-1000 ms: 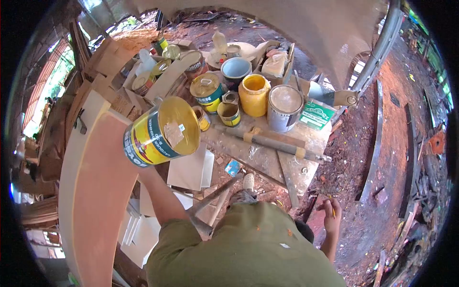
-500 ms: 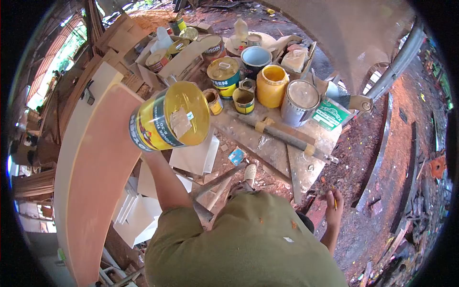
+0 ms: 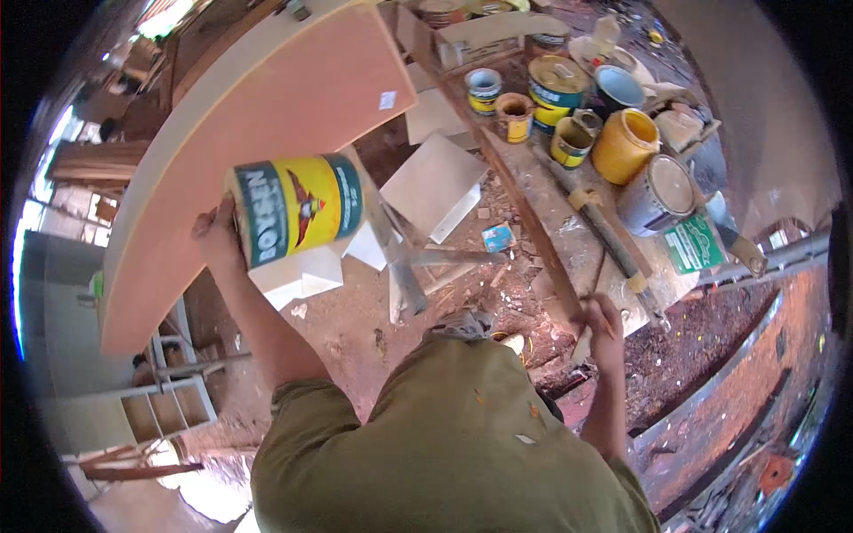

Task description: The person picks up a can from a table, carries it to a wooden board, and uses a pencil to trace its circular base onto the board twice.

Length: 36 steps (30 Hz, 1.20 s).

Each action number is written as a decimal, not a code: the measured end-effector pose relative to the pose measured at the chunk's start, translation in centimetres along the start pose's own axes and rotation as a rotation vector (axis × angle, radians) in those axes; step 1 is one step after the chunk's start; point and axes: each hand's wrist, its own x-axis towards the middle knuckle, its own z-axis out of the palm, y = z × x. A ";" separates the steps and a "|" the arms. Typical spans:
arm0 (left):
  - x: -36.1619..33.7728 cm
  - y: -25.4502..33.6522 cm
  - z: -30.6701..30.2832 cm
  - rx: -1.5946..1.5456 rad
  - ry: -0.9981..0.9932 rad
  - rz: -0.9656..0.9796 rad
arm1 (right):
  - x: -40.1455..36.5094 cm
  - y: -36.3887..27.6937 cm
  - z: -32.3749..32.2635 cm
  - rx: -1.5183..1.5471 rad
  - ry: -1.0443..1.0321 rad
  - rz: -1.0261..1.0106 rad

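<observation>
Clearly, the step in hand is the carrying of a large can [image 3: 298, 209], held up at the left in front of the lower edge of a curved, pinkish panel [image 3: 267, 133]. The left hand [image 3: 218, 235] grasps it at its left end, the fingers partly hidden behind, and the can leans well over, label outward. Whether it is full or sealed cannot be told. Any further move seems to call for a firm wrist, since one hand appears to bear all the weight.

The right hand [image 3: 602, 320] is beside the near corner of the surface [image 3: 562, 233], fingers curled; whether they grip something thin or the edge itself is too small to tell.

Around these, the surface is crowded: a taped rod [image 3: 604, 231] lies along it, and beyond stand a yellow container [image 3: 625, 147], a pale lidded can [image 3: 657, 197], a small open can [image 3: 571, 142] and a lidded green-and-yellow can [image 3: 556, 87]. A green packet [image 3: 693, 244] lies near the far corner.

Between the can and the surface, white boxes [image 3: 435, 186] and crossed bars [image 3: 409, 275] stand in the way, so a low path could snag; the panel hems in the other side.
</observation>
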 end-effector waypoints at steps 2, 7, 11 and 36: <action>-1.0 -3.0 -3.9 -0.243 -0.001 -0.129 | 3.1 -2.7 5.9 -0.095 -0.256 -0.240; -8.0 -5.2 -10.1 -0.889 0.039 -0.400 | 5.4 -7.5 25.1 0.426 -0.953 -0.203; -12.5 -11.4 -16.5 -0.339 0.276 -0.306 | 2.9 -5.0 36.4 0.480 -0.987 -0.227; -22.0 -19.9 -59.1 -0.222 1.485 -0.410 | -22.4 -6.2 89.7 0.080 -1.299 -0.920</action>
